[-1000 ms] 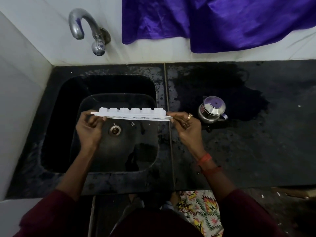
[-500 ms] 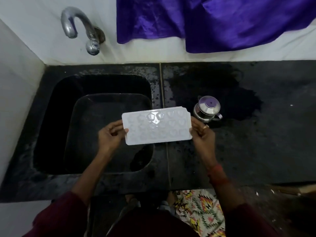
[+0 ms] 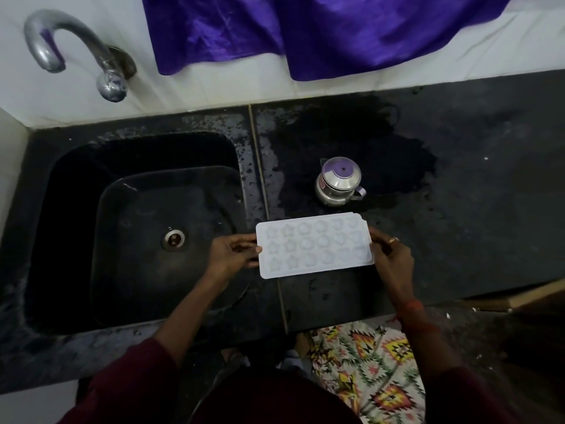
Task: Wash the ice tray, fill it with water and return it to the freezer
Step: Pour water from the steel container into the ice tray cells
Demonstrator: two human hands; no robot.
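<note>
A white ice tray [image 3: 315, 244] with several shaped cells faces up, held level over the black counter just right of the sink. My left hand [image 3: 234, 254] grips its left short edge, thumb on top. At the tray's right short edge my right hand [image 3: 389, 255] grips it, a ring on one finger. The black sink [image 3: 76, 209] lies to the left with a metal drain [image 3: 173, 238] in its bottom. A curved metal tap [image 3: 76, 53] sticks out of the white wall above the sink. No water runs from it.
A small steel pot with a lid [image 3: 339, 182] stands on the black counter [image 3: 458, 224] just behind the tray, on a wet patch. Purple cloth [image 3: 305, 29] hangs over the wall behind. A patterned mat [image 3: 367, 371] lies on the floor below.
The tray went from edge-on over the sink to flat with its cells up, and both hands carried it right, from above the sink to above the counter near the pot.
</note>
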